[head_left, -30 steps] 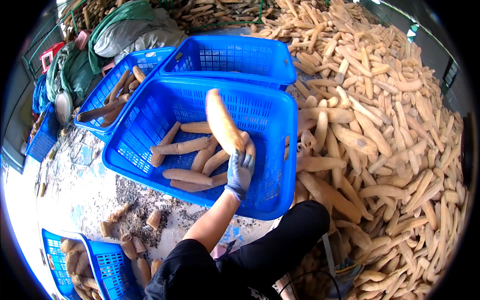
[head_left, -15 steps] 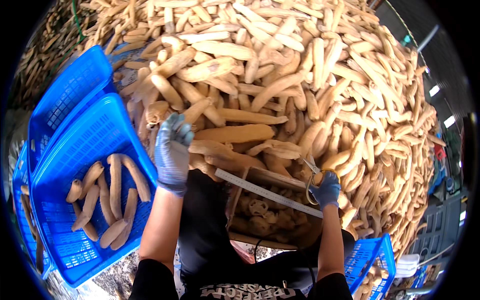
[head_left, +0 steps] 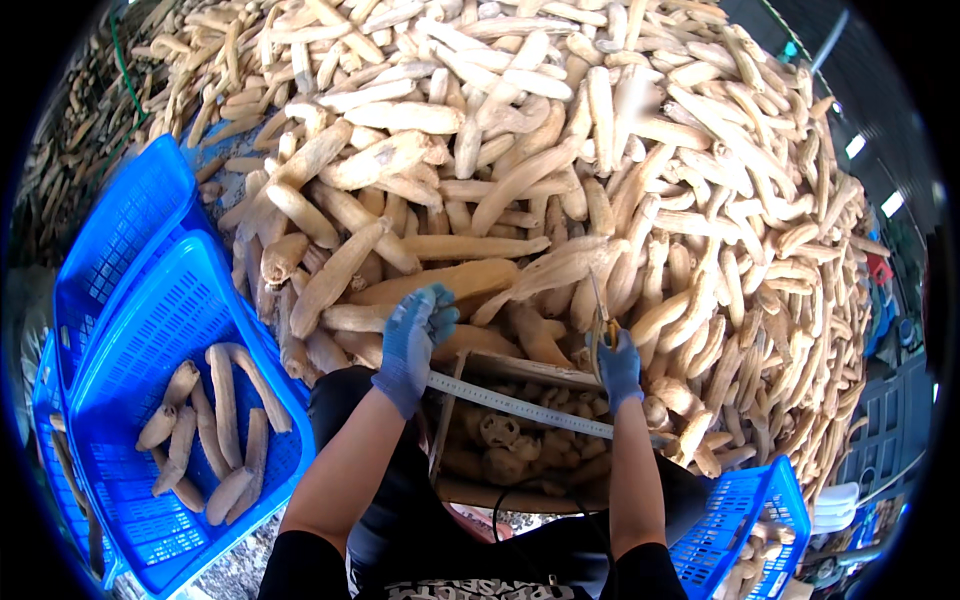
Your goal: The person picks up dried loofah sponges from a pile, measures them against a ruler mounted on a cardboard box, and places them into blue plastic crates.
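My left hand (head_left: 420, 335), in a blue knit glove, hovers over the near edge of a heap of dried loofah gourds (head_left: 430, 285). Its fingers are loosely bent and apart, and I see nothing in them. Gripped by my gloved right hand (head_left: 620, 365) is a pair of scissors (head_left: 602, 325) with yellowish handles, blades pointing away from me toward the gourds. Between my hands stands an open box (head_left: 450, 415) holding cut loofah pieces (head_left: 500, 435). A white ruler (head_left: 525, 407) lies slantwise across the box's top.
On my left, a large blue plastic basket (head_left: 200, 270) holds several loofahs (head_left: 225, 400), with more blue baskets beside it. Another blue basket (head_left: 775, 500) with loofah pieces stands at lower right. The heap fills the far side and right. A dark cable (head_left: 497, 515) hangs by the box.
My left hand has come down and to the right, toward the box. My right hand has shifted slightly left, and the scissors now point more straight ahead. The whole view has shifted a little.
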Tool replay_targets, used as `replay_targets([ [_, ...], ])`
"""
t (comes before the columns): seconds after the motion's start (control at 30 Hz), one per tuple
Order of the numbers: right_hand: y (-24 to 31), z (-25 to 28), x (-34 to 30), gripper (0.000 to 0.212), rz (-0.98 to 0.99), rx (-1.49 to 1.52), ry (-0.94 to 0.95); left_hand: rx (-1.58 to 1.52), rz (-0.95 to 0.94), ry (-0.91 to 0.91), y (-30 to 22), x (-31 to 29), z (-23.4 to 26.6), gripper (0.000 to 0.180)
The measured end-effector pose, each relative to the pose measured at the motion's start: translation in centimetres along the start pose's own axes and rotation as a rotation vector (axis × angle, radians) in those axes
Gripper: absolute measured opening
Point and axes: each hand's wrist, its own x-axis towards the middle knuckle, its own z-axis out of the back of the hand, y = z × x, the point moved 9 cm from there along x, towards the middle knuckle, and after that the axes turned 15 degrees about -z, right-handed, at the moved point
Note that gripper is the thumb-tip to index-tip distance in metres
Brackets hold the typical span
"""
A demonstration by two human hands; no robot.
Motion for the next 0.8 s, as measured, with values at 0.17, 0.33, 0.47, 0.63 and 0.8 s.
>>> replay_targets([
  [0.17, 3.5, 7.2, -7.7, 0.042, 0.434, -0.064, -0.385, 0.011, 0.402, 0.288, 5.2, -3.4, -5.2, 0.048],
  [0.33, 3.9, 6.6, -16.1, 0.040, 0.936, -0.503, -0.503, -0.096, 0.467, 0.484, 5.6, -5.0, -8.6, 0.053],
  [0.47, 1.7, 5.6, -17.0, 0.045, 0.911, -0.534, -0.485, 0.000, 0.333, 0.550, 4.3, -5.0, -8.4, 0.054],
  [0.63, 0.2, 7.5, -15.9, 0.049, 0.579, -0.277, -0.376, -0.192, 0.257, 0.651, 0.5, -6.2, -10.2, 0.058],
  [0.8, -2.3, 1.3, -14.9, 0.037, -0.069, 0.791, 0.394, -0.373, 0.328, 0.704, 1.1, -7.5, -11.1, 0.065],
])
